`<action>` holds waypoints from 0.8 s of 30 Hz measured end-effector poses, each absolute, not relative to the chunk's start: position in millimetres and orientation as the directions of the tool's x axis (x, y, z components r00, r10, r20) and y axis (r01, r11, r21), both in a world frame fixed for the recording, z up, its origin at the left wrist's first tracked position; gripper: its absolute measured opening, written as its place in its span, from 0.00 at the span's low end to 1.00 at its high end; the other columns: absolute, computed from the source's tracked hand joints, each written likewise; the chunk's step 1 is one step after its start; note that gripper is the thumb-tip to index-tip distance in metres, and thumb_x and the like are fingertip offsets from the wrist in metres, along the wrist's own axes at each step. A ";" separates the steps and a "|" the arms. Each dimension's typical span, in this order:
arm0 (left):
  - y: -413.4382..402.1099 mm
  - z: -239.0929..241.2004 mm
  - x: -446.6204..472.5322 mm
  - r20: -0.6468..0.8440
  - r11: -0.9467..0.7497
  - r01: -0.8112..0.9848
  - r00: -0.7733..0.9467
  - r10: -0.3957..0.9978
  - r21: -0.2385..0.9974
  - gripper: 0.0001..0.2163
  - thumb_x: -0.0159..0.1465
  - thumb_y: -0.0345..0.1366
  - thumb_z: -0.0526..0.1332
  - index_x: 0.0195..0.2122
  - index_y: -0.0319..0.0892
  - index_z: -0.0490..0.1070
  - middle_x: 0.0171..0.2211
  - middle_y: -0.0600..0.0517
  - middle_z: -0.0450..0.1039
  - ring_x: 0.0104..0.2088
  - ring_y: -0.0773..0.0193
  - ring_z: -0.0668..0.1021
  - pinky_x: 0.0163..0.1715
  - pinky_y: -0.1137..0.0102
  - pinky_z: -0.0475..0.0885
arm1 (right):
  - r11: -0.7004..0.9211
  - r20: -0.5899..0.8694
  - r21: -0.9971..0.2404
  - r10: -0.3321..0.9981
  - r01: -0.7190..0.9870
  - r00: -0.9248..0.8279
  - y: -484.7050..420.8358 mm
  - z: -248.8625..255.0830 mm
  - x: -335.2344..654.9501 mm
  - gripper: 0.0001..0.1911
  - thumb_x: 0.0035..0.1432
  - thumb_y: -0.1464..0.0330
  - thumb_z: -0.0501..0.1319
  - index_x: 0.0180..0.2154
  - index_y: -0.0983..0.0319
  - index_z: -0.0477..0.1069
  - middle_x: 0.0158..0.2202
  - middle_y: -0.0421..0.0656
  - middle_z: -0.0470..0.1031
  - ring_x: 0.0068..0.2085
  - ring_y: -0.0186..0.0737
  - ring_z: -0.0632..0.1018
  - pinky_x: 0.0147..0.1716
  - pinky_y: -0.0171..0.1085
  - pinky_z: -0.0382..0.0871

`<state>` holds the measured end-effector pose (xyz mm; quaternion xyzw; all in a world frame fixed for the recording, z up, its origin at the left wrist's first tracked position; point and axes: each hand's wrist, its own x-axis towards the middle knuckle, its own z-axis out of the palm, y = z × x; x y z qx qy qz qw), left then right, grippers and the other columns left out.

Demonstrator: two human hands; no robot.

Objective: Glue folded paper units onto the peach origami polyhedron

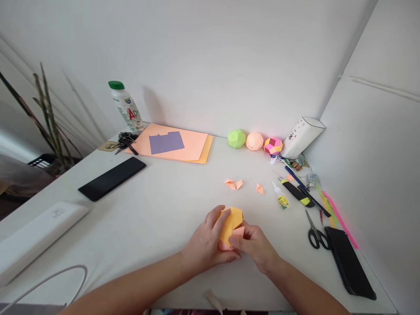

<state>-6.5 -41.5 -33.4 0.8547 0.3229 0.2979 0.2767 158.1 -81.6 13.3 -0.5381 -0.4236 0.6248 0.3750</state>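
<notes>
A partly built folded-paper ball (232, 217), yellow-orange with pale peach pieces, is held just above the white table near its front edge. My left hand (207, 236) wraps around its left side, fingers over the top and thumb below. From the right, my right hand (257, 246) pinches a peach folded piece (239, 232) on the ball's lower right. Whether that piece is attached I cannot tell. Beyond my hands lie a few small peach folded pieces (233, 184) and a single one (260, 189). A small glue bottle (281, 196) lies to their right.
Finished paper balls, green (236, 138), peach (254, 141) and pink-yellow (273, 145), sit by the wall. Scissors (316, 234), a cutter (298, 193) and a black phone case (350, 262) lie right. Coloured paper sheets (197, 144), a black slab (112, 178) and a white bottle (127, 108) are left.
</notes>
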 end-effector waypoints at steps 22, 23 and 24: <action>-39.0 -27.6 -7.9 0.264 -0.540 0.360 0.588 0.764 0.761 0.42 0.51 0.42 0.68 0.61 0.46 0.43 0.57 0.38 0.54 0.54 0.45 0.67 0.46 0.51 0.73 | -0.408 -0.383 -0.912 0.885 -0.042 -0.264 -70.9 13.3 175.1 0.13 0.46 0.61 0.69 0.30 0.64 0.74 0.33 0.40 0.72 0.36 0.38 0.72 0.37 0.37 0.64; -38.8 -27.4 -7.9 0.265 -0.539 0.358 0.587 0.765 0.762 0.41 0.52 0.41 0.67 0.61 0.46 0.43 0.57 0.38 0.54 0.54 0.45 0.67 0.46 0.52 0.73 | -0.406 -0.379 -0.913 0.881 -0.042 -0.282 -70.3 13.5 175.5 0.13 0.46 0.61 0.69 0.30 0.64 0.74 0.34 0.41 0.72 0.36 0.38 0.72 0.37 0.37 0.64; -38.6 -27.2 -7.9 0.266 -0.540 0.356 0.588 0.764 0.763 0.40 0.53 0.41 0.66 0.61 0.46 0.42 0.57 0.38 0.54 0.54 0.46 0.67 0.46 0.52 0.72 | -0.403 -0.373 -0.914 0.878 -0.043 -0.299 -69.6 13.7 176.0 0.14 0.47 0.61 0.69 0.30 0.64 0.73 0.34 0.41 0.72 0.36 0.38 0.71 0.37 0.37 0.64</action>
